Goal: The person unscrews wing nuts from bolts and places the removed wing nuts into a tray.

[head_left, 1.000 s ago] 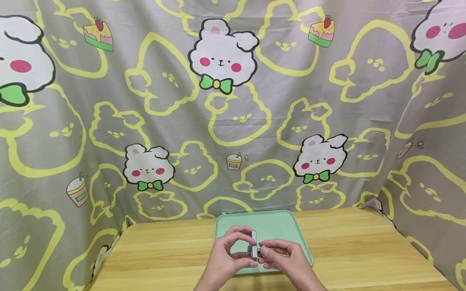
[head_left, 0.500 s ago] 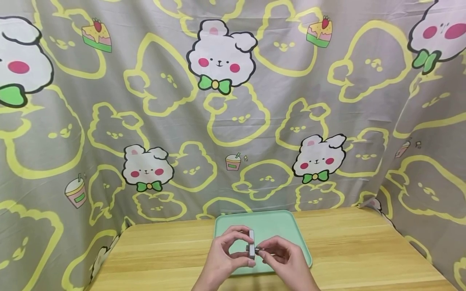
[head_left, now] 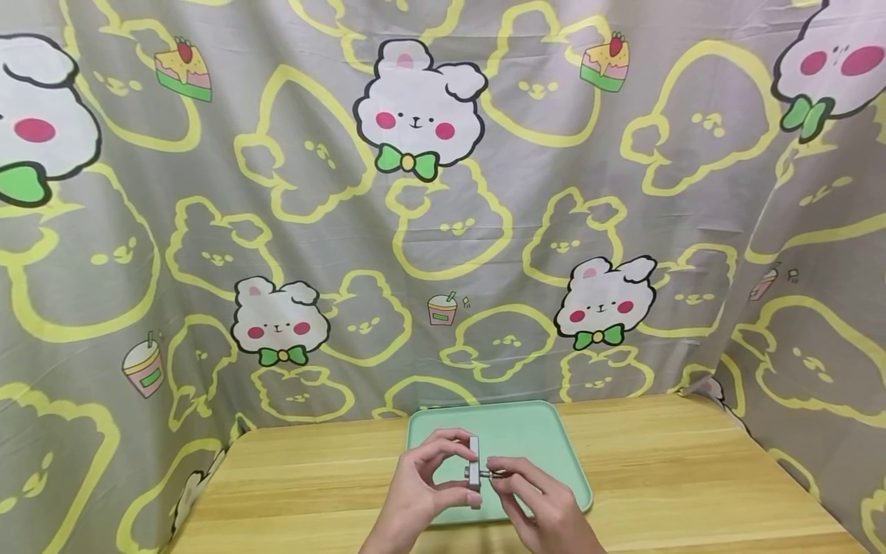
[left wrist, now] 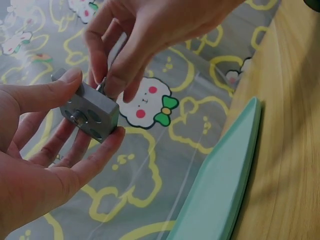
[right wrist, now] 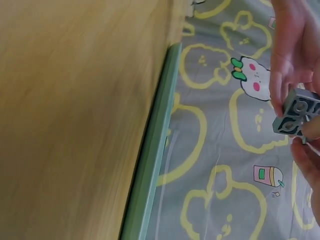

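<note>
Gripping a grey metal block point(head_left: 474, 454), the left hand point(head_left: 415, 481) bends into a wide curve, its thumb near one end and its fingertips near the other. The block's long axis runs up and down in the head view, its narrow edge towards the camera. Crosswise to that axis, a slim metal pin point(head_left: 486, 475) juts from the block's right face, roughly square to it. The right hand point(head_left: 543, 504) pinches the pin's outer end in a narrow hold, so this hand is the nearer to the pin and the left to the block. A short stub point(head_left: 467, 472) shows on the opposite face, about in line with the pin; whether they are one piece, I cannot tell. Beyond and below the hands lies a pale green tray point(head_left: 533, 431), on a wooden table point(head_left: 664, 469) backed by patterned cloth point(head_left: 443, 246).
</note>
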Available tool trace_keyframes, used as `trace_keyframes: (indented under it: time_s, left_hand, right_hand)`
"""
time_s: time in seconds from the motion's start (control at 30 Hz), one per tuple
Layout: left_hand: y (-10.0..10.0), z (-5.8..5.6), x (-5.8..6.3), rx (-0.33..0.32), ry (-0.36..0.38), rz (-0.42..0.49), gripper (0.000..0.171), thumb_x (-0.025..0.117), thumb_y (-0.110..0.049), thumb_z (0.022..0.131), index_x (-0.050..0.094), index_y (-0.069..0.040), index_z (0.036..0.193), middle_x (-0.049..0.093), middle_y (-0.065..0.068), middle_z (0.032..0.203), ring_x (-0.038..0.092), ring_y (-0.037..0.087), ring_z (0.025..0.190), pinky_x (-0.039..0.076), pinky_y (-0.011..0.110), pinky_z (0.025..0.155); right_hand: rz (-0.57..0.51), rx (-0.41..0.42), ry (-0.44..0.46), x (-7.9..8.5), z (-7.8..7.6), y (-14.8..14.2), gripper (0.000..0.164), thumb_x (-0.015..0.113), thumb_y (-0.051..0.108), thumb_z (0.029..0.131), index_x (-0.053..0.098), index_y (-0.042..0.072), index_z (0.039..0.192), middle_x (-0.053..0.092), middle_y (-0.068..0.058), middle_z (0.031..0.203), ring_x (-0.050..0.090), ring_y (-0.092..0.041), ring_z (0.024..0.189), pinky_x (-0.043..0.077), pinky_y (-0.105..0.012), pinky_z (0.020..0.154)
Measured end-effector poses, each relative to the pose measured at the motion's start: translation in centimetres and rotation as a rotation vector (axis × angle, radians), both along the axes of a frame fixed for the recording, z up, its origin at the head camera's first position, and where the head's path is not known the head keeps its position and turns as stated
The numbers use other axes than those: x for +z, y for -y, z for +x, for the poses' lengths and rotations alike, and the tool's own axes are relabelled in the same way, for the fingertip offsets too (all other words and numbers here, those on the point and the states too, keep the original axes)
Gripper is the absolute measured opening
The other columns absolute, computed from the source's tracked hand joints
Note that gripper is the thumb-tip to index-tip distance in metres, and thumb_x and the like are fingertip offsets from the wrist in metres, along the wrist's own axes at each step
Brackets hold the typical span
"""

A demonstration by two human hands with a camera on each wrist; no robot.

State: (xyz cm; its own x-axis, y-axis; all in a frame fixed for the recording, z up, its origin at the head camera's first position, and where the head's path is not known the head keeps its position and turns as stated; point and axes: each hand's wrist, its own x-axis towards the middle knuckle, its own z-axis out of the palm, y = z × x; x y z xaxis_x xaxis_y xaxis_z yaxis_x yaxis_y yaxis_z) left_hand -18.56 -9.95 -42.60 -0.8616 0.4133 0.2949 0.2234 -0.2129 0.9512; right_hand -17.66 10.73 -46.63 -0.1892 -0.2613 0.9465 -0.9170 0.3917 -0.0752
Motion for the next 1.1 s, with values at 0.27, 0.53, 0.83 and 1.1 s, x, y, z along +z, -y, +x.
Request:
trace_keyframes:
  time_s: [0.27,0.53,0.83,1.1]
  left_hand:
    - [0.1,-0.1,0.0,0.001,0.008,-0.003,0.044,0.088,0.002,0.076,0.067,0.011,0.114,0.052,0.021,0.138,0.055,0.029,0.128,0.061,0.049,0.092]
    - [0.2,-0.1,0.0,0.021,0.002,-0.003,0.048,0.088,0.005,0.075,0.064,0.015,0.115,0.048,0.029,0.141,0.054,0.036,0.129,0.061,0.049,0.093]
    - [-0.2,0.0,0.2,0.046,-0.025,-0.031,0.043,0.089,0.005,0.072,0.069,0.008,0.110,0.053,0.022,0.136,0.058,0.029,0.124,0.062,0.048,0.091]
    - [-0.6,0.2,-0.1,0.038,-0.050,-0.063,0.038,0.086,0.011,0.072,0.072,0.003,0.106,0.055,0.021,0.134,0.057,0.031,0.121,0.063,0.047,0.089]
  right_hand:
    - [0.038,-0.033,-0.081,0.0,-0.1,0.1,0.025,0.054,0.017,0.107,0.068,0.005,0.090,0.069,-0.013,0.106,0.072,-0.024,0.083,0.059,-0.012,0.072]
    - [-0.095,0.104,0.269,0.4,0.6,-0.2,0.017,0.078,0.005,0.091,0.067,0.008,0.104,0.067,-0.008,0.120,0.070,-0.023,0.103,0.060,-0.023,0.090]
    - [-0.509,0.175,1.145,2.1,1.5,-0.3,0.028,0.074,0.015,0.096,0.067,0.000,0.119,0.068,-0.016,0.116,0.072,-0.024,0.103,0.064,-0.036,0.085]
    - [-0.496,0.360,1.434,1.8,0.8,-1.4,0.043,0.066,0.020,0.102,0.060,-0.011,0.131,0.073,-0.018,0.110,0.074,-0.030,0.095,0.065,-0.039,0.083]
